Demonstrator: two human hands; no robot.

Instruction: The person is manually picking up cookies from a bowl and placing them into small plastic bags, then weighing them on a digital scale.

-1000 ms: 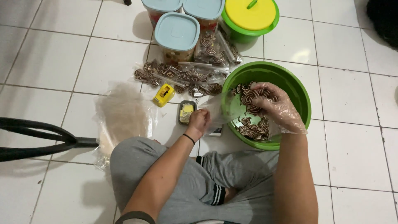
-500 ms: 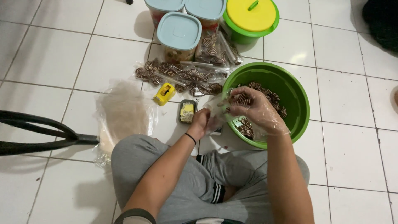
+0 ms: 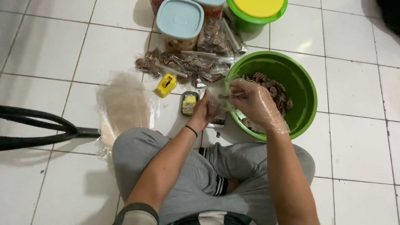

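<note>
Clear plastic bag [image 3: 219, 92] betw. both hands' grip, prob. over green basin [image 3: 306, 89] rim

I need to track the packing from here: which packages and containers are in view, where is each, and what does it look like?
Small clear bag: held open in the left hand; the gloved right hand feeds it.
Filled clear packs: row of swirl cookies, floor centre.
Empty clear bags: flat stack, left.
Blue-lidded container: square, top centre.
Yellow-lidded green tub: round, top.
Green basin: round, holds loose swirl cookies.
</note>
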